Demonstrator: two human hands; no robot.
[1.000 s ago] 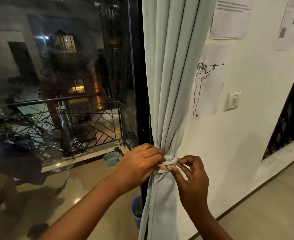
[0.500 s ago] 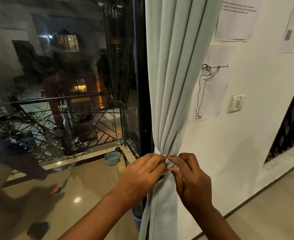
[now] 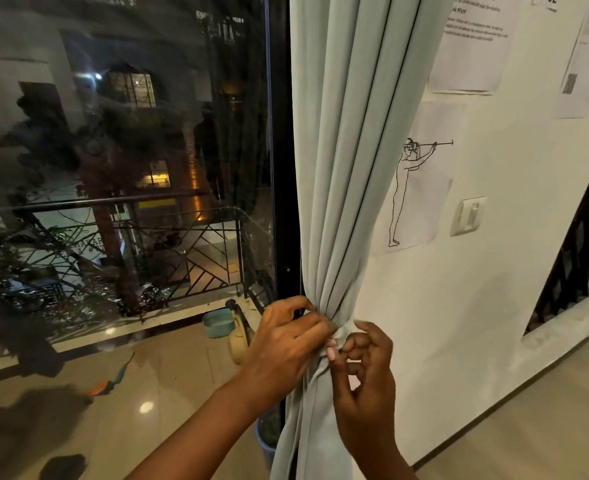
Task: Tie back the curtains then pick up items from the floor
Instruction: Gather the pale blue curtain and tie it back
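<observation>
The glossy tiled floor point(image 3: 119, 431) runs along the glass door. An orange and teal item point(image 3: 111, 381) lies on it, well apart from a blue bucket point(image 3: 267, 441) standing beside the door frame.

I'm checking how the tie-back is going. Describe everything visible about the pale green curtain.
The pale green fabric curtain hangs in long vertical folds between the dark-framed glass door and the white wall. Low down it is gathered into a narrow waist, where a band of the same cloth wraps it. The left hand pinches the gathered cloth from the window side; the right hand works at the band with curled fingers. Below the gather the cloth falls loosely out of frame.
</observation>
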